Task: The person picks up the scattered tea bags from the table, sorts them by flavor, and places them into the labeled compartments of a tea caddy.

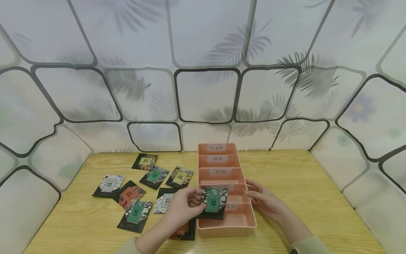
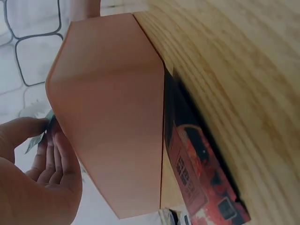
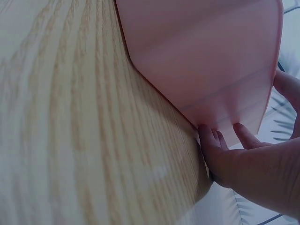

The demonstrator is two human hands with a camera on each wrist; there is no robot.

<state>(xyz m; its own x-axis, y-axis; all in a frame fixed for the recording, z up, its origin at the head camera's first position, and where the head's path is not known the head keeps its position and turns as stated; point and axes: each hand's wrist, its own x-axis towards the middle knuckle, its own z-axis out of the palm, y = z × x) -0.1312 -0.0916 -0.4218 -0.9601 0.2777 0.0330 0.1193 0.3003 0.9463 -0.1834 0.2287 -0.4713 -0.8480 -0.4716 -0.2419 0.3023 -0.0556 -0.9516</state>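
Note:
My left hand (image 1: pixel 184 204) pinches a black tea sachet (image 1: pixel 213 203) with a green label and white flowers, between thumb and fingers. The sachet is held above the front compartment of a pink divided box (image 1: pixel 226 231), covering part of that compartment and a divider. In the left wrist view the box wall hides much of the sachet. My right hand (image 1: pixel 269 203) rests against the box's right side. The right wrist view shows its fingertips (image 3: pixel 239 129) touching the outer wall, with another digit at the rim.
Several more sachets lie on the wooden table (image 1: pixel 301 176) left of the box, including a green-labelled one (image 1: pixel 136 215) and a white-labelled one (image 1: pixel 109 185). A red sachet (image 2: pixel 192 168) lies beside the box's left wall. White labels (image 1: pixel 217 148) mark the box's compartments. Patterned curtains (image 1: pixel 207 95) surround the table.

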